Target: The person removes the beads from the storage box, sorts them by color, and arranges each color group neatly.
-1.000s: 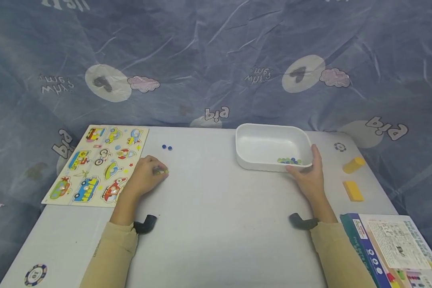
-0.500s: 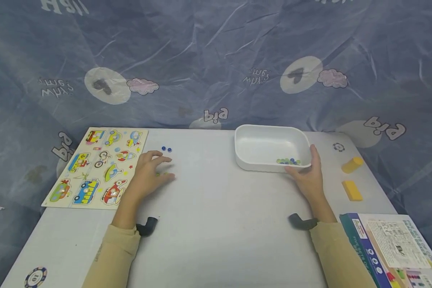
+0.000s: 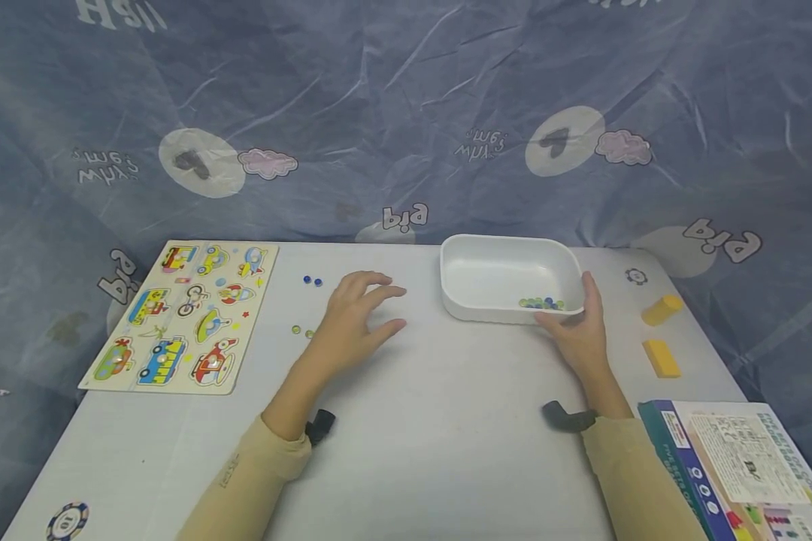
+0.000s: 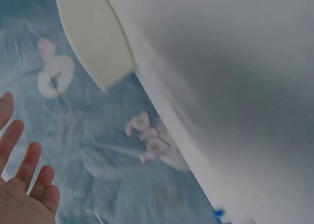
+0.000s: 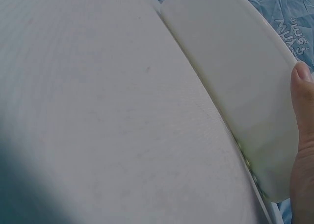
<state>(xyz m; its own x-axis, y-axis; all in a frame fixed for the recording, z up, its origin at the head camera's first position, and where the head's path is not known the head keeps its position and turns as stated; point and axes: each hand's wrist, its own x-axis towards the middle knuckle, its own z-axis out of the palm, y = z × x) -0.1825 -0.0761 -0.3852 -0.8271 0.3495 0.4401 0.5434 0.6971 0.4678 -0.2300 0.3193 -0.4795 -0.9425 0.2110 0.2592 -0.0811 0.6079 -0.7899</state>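
My left hand [image 3: 352,323] is over the middle of the table, fingers spread and holding nothing. Behind it, to the left, lie two yellow-green marbles [image 3: 296,330]; farther back are two blue marbles [image 3: 313,281]. In the left wrist view the palm and fingers [image 4: 30,160] show bare. A white plastic tray [image 3: 497,316] stands at the back right, with blue and yellow-green marbles [image 3: 543,303] gathered in its near right corner. My right hand [image 3: 582,334] holds that corner, thumb on the near wall and fingers along the right side. The right wrist view shows the thumb [image 5: 303,106] against the tray wall.
A wooden vehicle puzzle board [image 3: 243,342] lies at the left. On the right are a yellow cylinder [image 3: 662,309], a yellow block [image 3: 662,358] and a printed box [image 3: 737,458]. A patterned cloth [image 3: 406,113] hangs behind the table.
My left hand has let go of the yellow-green marbles, opened its fingers and moved right, leaving them on the table. The right hand and tray have stayed in place.
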